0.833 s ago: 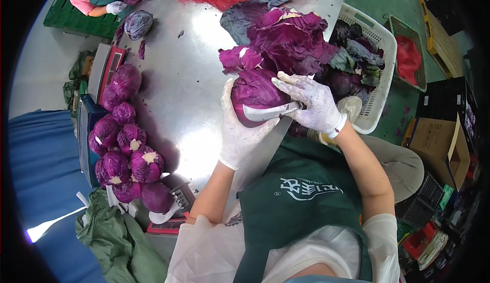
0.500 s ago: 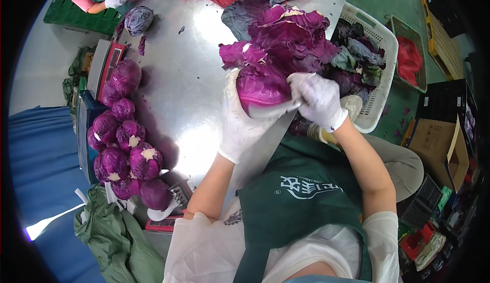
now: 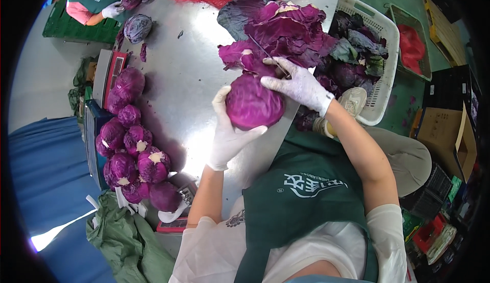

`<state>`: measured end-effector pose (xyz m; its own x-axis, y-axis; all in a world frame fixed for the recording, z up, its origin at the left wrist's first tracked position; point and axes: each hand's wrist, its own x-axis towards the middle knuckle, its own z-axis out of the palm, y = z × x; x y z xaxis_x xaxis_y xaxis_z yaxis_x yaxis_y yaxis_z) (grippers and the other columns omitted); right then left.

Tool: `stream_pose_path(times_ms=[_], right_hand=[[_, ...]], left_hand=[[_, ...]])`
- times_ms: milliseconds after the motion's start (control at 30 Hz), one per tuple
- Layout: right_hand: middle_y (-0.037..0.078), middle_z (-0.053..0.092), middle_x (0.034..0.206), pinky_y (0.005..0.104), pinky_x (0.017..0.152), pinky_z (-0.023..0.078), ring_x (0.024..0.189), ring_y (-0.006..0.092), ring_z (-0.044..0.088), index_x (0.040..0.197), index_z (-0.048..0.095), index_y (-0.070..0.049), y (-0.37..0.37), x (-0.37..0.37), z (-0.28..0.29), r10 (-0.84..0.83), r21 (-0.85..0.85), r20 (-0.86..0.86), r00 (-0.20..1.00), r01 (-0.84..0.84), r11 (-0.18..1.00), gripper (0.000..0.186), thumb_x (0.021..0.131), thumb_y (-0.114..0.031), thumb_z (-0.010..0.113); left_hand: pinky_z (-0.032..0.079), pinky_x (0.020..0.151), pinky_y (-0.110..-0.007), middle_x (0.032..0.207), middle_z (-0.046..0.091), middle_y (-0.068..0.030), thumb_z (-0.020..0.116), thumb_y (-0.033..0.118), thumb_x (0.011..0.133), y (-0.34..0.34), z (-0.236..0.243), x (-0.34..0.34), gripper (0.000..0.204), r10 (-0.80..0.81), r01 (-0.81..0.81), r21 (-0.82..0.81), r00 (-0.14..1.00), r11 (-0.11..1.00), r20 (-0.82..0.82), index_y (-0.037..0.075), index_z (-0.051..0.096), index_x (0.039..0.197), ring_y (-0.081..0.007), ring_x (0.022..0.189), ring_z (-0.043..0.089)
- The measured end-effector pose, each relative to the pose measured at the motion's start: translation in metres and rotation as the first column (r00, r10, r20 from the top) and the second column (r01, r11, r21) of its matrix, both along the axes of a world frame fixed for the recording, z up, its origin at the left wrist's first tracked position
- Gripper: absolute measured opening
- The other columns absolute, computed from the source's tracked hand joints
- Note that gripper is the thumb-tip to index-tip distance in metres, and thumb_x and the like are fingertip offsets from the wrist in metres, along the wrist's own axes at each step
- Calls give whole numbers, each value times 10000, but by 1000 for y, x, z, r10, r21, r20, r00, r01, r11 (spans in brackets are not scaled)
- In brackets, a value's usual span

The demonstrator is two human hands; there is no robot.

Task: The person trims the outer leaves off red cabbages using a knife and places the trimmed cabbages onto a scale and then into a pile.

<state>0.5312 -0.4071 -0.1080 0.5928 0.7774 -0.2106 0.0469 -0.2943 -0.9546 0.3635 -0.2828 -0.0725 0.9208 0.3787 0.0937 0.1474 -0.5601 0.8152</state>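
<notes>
One red cabbage head (image 3: 253, 101) sat over the near edge of the steel table (image 3: 189, 74), cupped from below by the gloved left hand (image 3: 228, 130), fingers wrapped around it. The gloved right hand (image 3: 298, 85) was closed on one knife (image 3: 267, 55) at the head's top. Beyond lay a heap of cut outer leaves (image 3: 286, 30). About nine trimmed heads (image 3: 130, 145) were piled at the left; one white basket (image 3: 380, 63) stood at the right. Farthest, another person's two gloved hands (image 3: 122, 0) held a cabbage.

A deep purple cabbage (image 3: 254, 102) sits between two white-gloved hands, left hand (image 3: 228, 130) and right hand (image 3: 298, 84). Purple leaves (image 3: 286, 30) fill the upper centre. The table (image 3: 189, 79) is shiny grey steel, the apron (image 3: 301, 196) dark green with white lettering, the basket (image 3: 380, 68) at upper right white.
</notes>
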Motion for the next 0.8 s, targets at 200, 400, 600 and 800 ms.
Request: stream_pose_path(times_ms=[200,400,600,800], right_hand=[[175,593,1151,346,904,444,1030,280,595,1251,523,-87,-1,-19,9,71,-158,319,945,-20,987,588,813,-465,623],[191,585,1146,376,901,441,1058,334,573,1213,435,-50,15,-19,38,108,-273,328,939,-15,962,691,764,-529,651],[202,639,918,376,764,485,877,319,634,1223,430,-63,0,-7,20,84,-200,256,963,-32,979,631,792,-469,651],[212,612,753,458,660,480,727,378,609,1061,486,-57,-7,-15,26,156,-206,583,798,-40,978,283,826,-192,569]], left_hand=[[390,998,-356,1292,410,-172,761,131,739,6,-4,-9,902,243,-304,-794,949,526,-202,49,156,1402,-229,1185,453],[426,977,-337,1257,484,-121,786,84,692,-4,-14,-1,813,246,-221,-524,969,822,-23,11,323,1356,-219,1134,511],[387,1005,-365,1292,414,-151,843,227,618,-4,-14,10,925,183,-185,37,982,982,56,13,319,1348,-249,1176,458],[335,1037,-392,1301,384,-166,853,312,579,-6,-14,9,961,112,-122,223,992,967,58,23,337,1337,-298,1224,399]])
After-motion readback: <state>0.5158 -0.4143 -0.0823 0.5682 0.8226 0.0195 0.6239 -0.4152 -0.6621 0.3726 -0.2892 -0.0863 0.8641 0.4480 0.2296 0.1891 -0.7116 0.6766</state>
